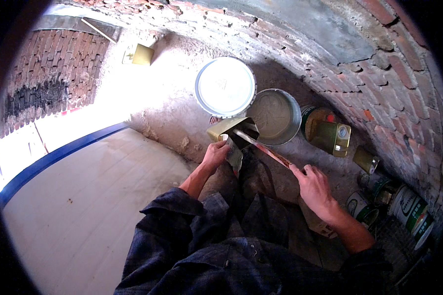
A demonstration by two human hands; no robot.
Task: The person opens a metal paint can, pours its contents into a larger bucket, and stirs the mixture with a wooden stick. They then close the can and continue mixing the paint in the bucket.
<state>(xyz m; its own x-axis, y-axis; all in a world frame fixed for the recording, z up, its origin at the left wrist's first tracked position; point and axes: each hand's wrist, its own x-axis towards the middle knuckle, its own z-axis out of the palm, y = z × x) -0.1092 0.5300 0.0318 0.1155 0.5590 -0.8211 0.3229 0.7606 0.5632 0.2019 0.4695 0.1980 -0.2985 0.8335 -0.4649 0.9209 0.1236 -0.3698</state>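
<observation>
A square gold-coloured metal tin (218, 130) with a cut-open top stands tilted in front of my legs. My left hand (215, 155) is closed on the tin's bent metal flap at its near side. In my right hand (316, 189) is the near end of a long, stained stick (269, 152), gripped with curled fingers. The stick's far end reaches into the tin's opening, and its tip is hidden inside. Just beyond the tin stands an open round bucket (273, 116) with a greyish-beige mass in it.
A white-topped bucket (225, 87) stands behind the tin. Rightward, along the brick wall (374, 93), lie a square gold can (332, 137) and several paint cans (412, 209). A pale panel (93, 196) with a blue edge fills the left side. Another gold tin (142, 54) lies far left.
</observation>
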